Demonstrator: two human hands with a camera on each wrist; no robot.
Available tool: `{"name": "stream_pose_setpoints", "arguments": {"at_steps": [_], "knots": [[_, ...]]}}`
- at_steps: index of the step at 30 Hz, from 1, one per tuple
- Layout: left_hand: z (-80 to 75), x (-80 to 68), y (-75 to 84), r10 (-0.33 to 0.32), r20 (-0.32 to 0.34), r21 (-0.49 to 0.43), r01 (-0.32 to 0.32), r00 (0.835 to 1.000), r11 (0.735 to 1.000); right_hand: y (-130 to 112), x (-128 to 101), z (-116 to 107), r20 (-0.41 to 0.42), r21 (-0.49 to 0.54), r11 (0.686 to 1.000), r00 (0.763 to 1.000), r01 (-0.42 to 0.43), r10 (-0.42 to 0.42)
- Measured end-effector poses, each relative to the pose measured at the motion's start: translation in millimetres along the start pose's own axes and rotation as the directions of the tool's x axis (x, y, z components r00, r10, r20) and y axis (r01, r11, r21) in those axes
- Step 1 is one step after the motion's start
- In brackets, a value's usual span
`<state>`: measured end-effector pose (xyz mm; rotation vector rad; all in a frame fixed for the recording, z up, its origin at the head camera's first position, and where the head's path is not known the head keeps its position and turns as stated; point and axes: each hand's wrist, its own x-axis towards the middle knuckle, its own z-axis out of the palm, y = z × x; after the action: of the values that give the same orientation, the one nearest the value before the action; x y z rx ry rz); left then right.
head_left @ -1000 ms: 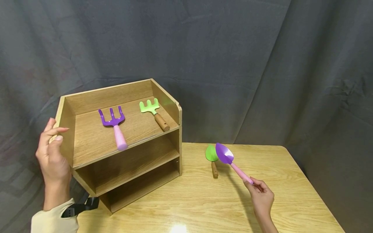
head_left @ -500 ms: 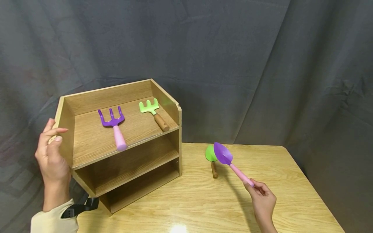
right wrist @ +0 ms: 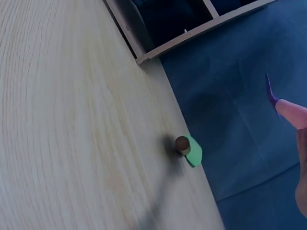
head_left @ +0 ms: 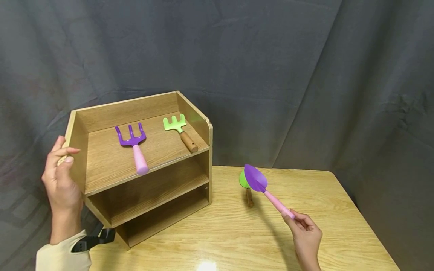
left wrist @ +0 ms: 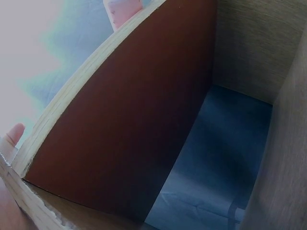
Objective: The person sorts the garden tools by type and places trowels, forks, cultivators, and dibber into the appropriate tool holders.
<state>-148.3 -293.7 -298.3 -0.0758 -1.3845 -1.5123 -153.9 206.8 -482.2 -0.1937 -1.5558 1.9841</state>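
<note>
My right hand pinches the end of the pink handle of a purple toy trowel, held above the table with its blade up and to the left. Behind that blade, partly covered by it, a green trowel with a wooden handle lies on the table. At the left, my left hand grips the side edge of a wooden shelf unit, thumb inside and fingers over the rim. On the unit's top lie a purple hand fork with a pink handle and a green hand rake with a wooden handle.
The shelf unit has lower compartments beneath its walled top. It stands on a light wooden table, whose right edge slopes away. A dark grey curtain hangs behind the table and at its sides.
The purple trowel's blade has drifted left and turned slightly, covering more of the green trowel. My left hand keeps its place on the shelf unit.
</note>
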Motion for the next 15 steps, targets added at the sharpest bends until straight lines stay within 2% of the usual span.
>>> {"name": "stream_pose_setpoints", "arguments": {"at_steps": [1,9,15], "knots": [[0.1,-0.1,0.0,0.0,0.001,0.005,0.0,1.0,1.0,-3,-1,1,-0.01,-0.024,1.0,1.0,-0.016,0.016],[-0.3,0.1,-0.3,0.003,0.001,0.027,-0.003,1.0,1.0,-14,-5,5,-0.022,-0.002,0.999,0.999,-0.032,0.032],[0.5,-0.2,-0.5,0.003,0.001,-0.018,-0.003,1.0,1.0,-18,-8,6,-0.015,0.02,0.999,0.999,-0.042,0.042]]}}
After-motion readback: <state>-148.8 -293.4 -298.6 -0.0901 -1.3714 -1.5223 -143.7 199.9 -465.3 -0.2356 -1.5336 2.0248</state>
